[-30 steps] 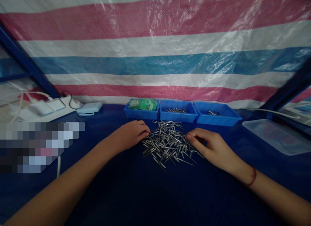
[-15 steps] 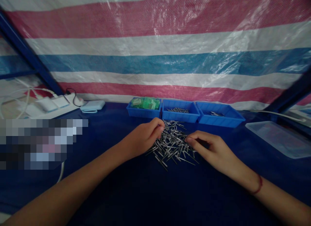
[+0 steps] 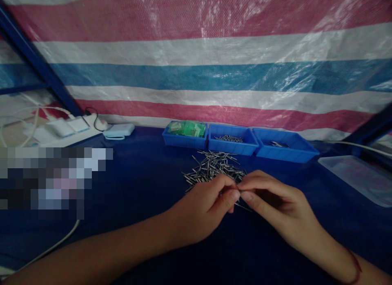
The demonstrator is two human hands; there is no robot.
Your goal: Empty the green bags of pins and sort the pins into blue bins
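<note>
A heap of thin silver blind rivets lies on the dark blue table, partly covered by my hands. Over its near right side, my left hand is closed in a pinch, thumb against curled forefinger. My right hand meets it fingertip to fingertip, thumb and forefinger also pinched. Between the touching tips a small bit of metal shows, seemingly a rivet; most of it is hidden by the fingers. Just below the hands, one more rivet's long pin points to the right.
Behind the heap stand three blue bins: the left bin with green bags, the middle bin and right bin with metal pieces. A clear plastic lid lies right. A power strip and light-blue case sit left.
My left hand has moved right and nearer, off the far left part of the heap, to meet my right hand. The right hand has come slightly nearer. The view has shifted a little.
</note>
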